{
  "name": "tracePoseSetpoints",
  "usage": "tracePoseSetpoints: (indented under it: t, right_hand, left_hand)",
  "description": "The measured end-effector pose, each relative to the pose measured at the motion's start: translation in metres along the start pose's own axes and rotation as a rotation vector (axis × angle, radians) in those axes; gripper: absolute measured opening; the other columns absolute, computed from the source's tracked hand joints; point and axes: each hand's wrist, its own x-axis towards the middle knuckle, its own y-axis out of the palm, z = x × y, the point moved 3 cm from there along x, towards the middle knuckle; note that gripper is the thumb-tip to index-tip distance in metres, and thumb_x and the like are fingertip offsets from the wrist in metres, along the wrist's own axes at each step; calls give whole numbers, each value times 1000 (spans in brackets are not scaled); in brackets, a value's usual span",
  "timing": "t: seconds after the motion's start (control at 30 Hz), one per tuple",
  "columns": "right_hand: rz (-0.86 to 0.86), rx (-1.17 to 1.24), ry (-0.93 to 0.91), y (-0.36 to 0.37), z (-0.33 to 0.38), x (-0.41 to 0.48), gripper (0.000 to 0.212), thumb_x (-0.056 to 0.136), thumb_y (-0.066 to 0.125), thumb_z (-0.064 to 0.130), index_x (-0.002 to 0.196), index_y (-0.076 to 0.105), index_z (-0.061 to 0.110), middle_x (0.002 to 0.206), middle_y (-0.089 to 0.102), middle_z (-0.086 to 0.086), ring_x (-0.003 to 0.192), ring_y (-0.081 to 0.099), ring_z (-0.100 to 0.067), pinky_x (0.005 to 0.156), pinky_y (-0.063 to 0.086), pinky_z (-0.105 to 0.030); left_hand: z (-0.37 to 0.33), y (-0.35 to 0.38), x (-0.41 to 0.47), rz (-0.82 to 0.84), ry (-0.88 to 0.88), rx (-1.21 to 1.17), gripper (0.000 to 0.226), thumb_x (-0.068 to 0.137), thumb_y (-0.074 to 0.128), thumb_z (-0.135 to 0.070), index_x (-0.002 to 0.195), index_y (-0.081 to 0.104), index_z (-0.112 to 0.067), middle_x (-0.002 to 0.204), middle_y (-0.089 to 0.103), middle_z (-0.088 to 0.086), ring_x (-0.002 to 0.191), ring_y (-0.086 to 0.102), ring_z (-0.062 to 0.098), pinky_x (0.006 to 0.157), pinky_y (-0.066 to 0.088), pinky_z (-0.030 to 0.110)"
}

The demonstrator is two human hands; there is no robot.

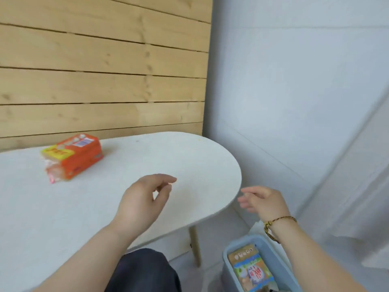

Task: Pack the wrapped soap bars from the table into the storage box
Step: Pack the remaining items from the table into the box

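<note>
Orange soap pack (pixel 73 157) on the table (pixel 189 165), far left; left hand (pixel 141 204) and right hand (pixel 263 202) empty, loosely curled — brown pack (pixel 250 270) inside blue storage box (pixel 229 252), near right.

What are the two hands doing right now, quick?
Left hand: open, fingers loosely curled, empty, above the table.
Right hand: open, empty, beyond the table edge.
</note>
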Motion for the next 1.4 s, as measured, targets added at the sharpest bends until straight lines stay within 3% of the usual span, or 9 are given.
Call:
tracePoseSetpoints:
  t: [0.07, 0.13, 0.23, 0.47, 0.8, 0.97, 1.13, 1.23, 1.4]
  right_hand:
    - [50, -92, -84, 40, 20, -1, 17, 88, 53, -1, 96, 66, 6, 73, 69, 2, 76, 69, -6, 63, 47, -5]
    - [125, -273, -203, 81, 35, -4, 26, 91, 52, 8, 115, 62, 8, 112, 67, -2, 114, 58, -15, 91, 40, -14]
    - [278, -598, -378, 144, 45, -3, 47, 97, 40, 23, 143, 32, 18, 154, 27, 4, 143, 22, -10, 115, 16, -19]
    - [362, -929, -376, 194, 33, 15, 52, 99, 23, 37, 148, 13, 23, 160, 0, 3, 147, -3, -12, 119, -4, -29]
    - [378, -950, -367, 193, 31, 18, 53, 98, 25, 38, 148, 15, 23, 160, 0, 3, 147, -4, -13, 119, -4, -30]
    - [345, -794, -405, 186, 32, 14, 57, 96, 36, 36, 147, 17, 20, 159, 11, 4, 147, 6, -11, 119, 4, -26]
    - [240, -133, -238, 147, 40, 11, 58, 93, 51, 22, 145, 24, 16, 151, 29, 0, 131, 36, -12, 105, 28, -20]
    - [127, 216, -116, 94, 51, 9, 55, 93, 49, 24, 143, 25, 18, 143, 39, -3, 114, 44, -13, 96, 40, -30]
    - [165, 392, -57, -7, 52, -3, 63, 93, 46, 34, 146, 13, 26, 103, 54, 11, 113, 53, -25, 85, 52, -47]
  left_hand:
    - [31, -38, 0, -256, -83, 26, 21, 86, 56, -4, 103, 67, -9, 79, 58, -15, 80, 53, 13, 78, 48, 29]
    - [54, -67, 2, -433, -137, 60, 29, 80, 52, -10, 105, 66, -3, 93, 64, 2, 97, 53, 30, 87, 43, 40]
    - [89, -97, 15, -507, -249, 192, 55, 70, 45, -25, 117, 57, -1, 122, 58, 20, 118, 45, 40, 102, 31, 41]
    - [147, -121, 68, -276, -528, 322, 92, 73, 73, -25, 145, 18, -17, 155, 14, 12, 143, 12, 30, 116, 11, 41]
    - [171, -121, 98, -117, -594, 236, 73, 74, 71, -13, 138, 36, -12, 134, 43, 18, 115, 50, 36, 92, 44, 43]
    - [142, -115, 86, -139, -551, 6, 71, 76, 70, -9, 138, 35, -13, 135, 47, 15, 115, 50, 35, 90, 42, 40]
    - [72, -86, 75, 15, -404, -242, 77, 66, 78, -15, 133, 41, -17, 106, 51, 1, 86, 54, 19, 72, 40, 25]
    - [21, -50, 70, 121, -337, -426, 85, 45, 73, -30, 126, 48, -21, 100, 59, -2, 83, 60, 13, 64, 42, 21]
    - [-54, 45, 47, 277, -261, -614, 82, 49, 69, -29, 127, 46, -20, 108, 57, 0, 93, 59, 20, 71, 45, 22]
